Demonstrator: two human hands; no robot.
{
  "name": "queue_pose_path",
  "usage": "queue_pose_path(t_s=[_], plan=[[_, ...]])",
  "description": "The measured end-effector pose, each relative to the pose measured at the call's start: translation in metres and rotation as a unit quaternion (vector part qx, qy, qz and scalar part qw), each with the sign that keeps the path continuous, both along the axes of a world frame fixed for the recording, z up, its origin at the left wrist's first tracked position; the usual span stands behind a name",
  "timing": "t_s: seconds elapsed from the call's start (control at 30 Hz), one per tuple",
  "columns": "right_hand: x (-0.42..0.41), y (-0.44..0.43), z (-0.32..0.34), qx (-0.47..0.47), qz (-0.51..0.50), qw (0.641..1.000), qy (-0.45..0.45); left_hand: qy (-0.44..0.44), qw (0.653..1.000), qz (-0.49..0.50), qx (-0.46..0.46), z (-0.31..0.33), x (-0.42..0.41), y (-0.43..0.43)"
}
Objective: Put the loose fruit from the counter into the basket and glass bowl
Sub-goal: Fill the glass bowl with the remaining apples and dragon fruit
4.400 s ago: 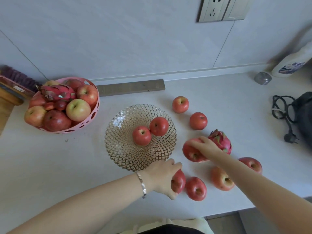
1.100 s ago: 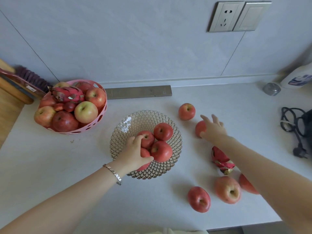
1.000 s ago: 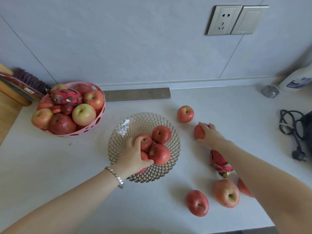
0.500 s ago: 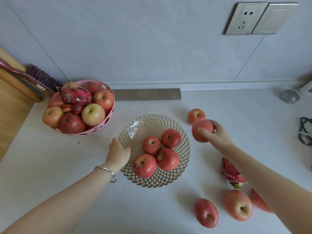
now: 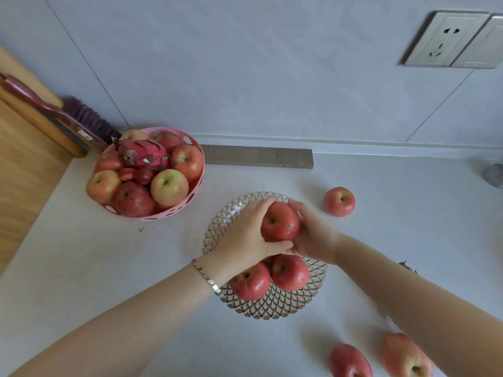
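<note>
Both hands close around a single red apple [image 5: 280, 223] above the glass bowl [image 5: 275, 306] near the middle of the counter [image 5: 81, 257]. The left hand [image 5: 245, 238], a bracelet [image 5: 206, 277] at its wrist, wraps the fruit from the left side, thumb underneath; the right hand [image 5: 313, 235] cups it from the right, fingers curled over the top. Whether the apple rests on the fruit below it cannot be told.

Two more red apples lie in the bowl's near half, touching each other: one on the left [image 5: 250, 281], one on the right [image 5: 290, 272]. A third is partly hidden under the hands.

Loose fruit remains on the counter. One apple [image 5: 339, 201] sits just beyond the bowl's far right rim. Two others, a red one [image 5: 349, 361] and a paler one [image 5: 405, 357], lie near the counter's front edge, the paler one partly behind the right forearm.

At the far left corner stands the pink basket [image 5: 174, 210], heaped with apples and topped by a dragon fruit [image 5: 141, 156]. A grey bar [image 5: 258, 156] lies along the counter's back edge, under a wall fitted with a socket [image 5: 441, 42].
</note>
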State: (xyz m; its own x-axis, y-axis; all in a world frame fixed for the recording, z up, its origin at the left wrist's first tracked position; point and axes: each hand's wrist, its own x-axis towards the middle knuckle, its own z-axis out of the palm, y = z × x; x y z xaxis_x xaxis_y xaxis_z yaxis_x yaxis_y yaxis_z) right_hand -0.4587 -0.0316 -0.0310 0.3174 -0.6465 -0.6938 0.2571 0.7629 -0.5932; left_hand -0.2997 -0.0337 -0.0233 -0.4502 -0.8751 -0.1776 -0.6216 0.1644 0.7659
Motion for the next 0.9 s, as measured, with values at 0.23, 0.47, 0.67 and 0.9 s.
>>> queue_pose_path(t_s=[0.23,0.47,0.67,0.9], plan=[[-0.030,-0.049,-0.022,-0.218,0.005,0.758,0.614,-0.099,0.992,0.080,-0.015,-0.021,0.020,-0.015],[-0.084,-0.076,-0.074,-0.018,0.167,0.728,0.665,-0.280,0.959,-0.038,-0.038,-0.031,0.051,-0.014],[-0.089,-0.063,-0.072,-0.087,0.054,0.754,0.649,-0.333,0.937,-0.102,-0.027,-0.043,0.053,-0.013],[-0.038,-0.057,-0.024,-0.274,0.022,0.762,0.586,-0.264,0.961,-0.083,0.020,-0.046,0.060,-0.014]])
